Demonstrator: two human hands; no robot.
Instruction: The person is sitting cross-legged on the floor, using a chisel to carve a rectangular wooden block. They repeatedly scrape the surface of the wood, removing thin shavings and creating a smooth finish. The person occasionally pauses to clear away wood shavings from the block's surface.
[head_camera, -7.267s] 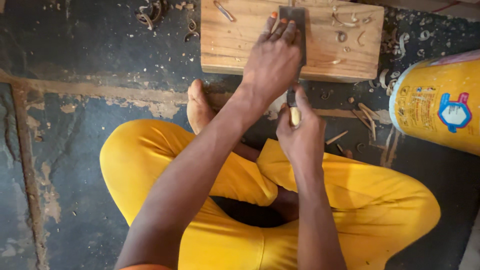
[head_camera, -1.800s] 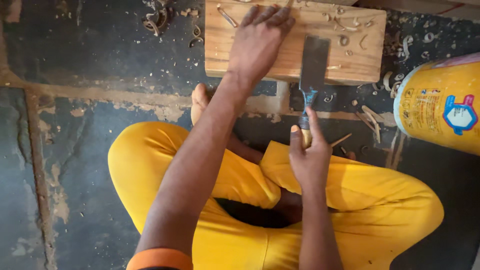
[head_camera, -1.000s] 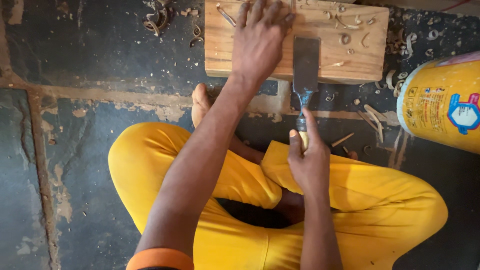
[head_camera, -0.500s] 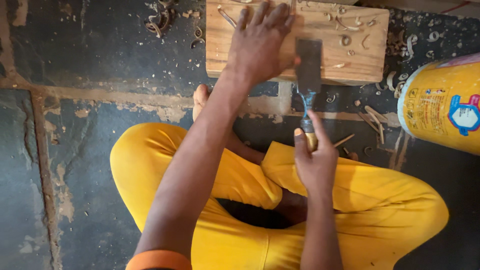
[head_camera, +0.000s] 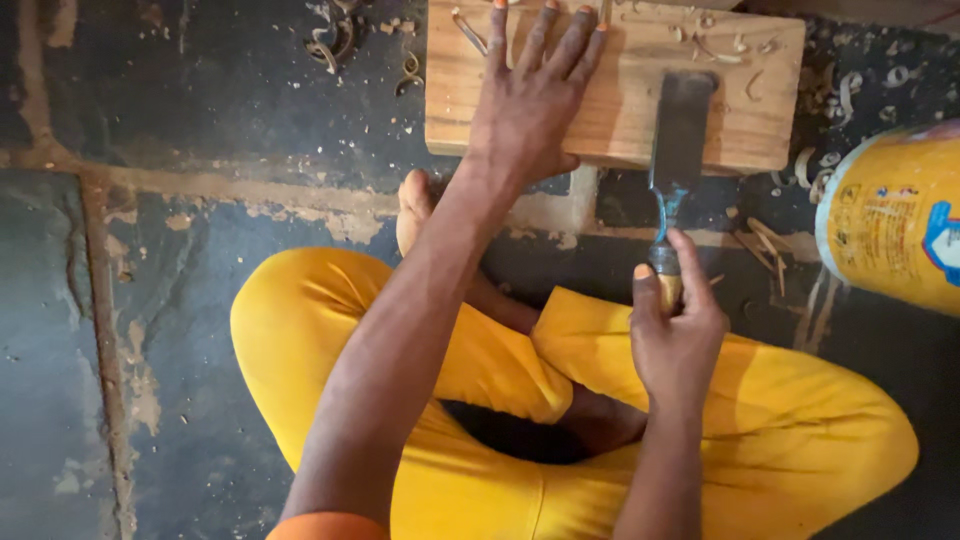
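Bright yellow trousers (head_camera: 800, 440), loose, creased at the knees. Orange sleeve edge (head_camera: 325, 525) at the bottom of the frame. Bare forearms, no watch or bands. Orange-painted nails on left hand (head_camera: 530, 110) and on thumb of right hand (head_camera: 675, 340). Bare foot (head_camera: 412, 205), no shoe.

1 package shows: a yellow can (head_camera: 890, 225) lying on its side on the floor, at the right edge of the view, just right of the wooden board (head_camera: 620, 90) and slightly below its lower right corner. It is round-bodied with a pale rim facing the board. Its label carries a blue and white patch and small dark print.
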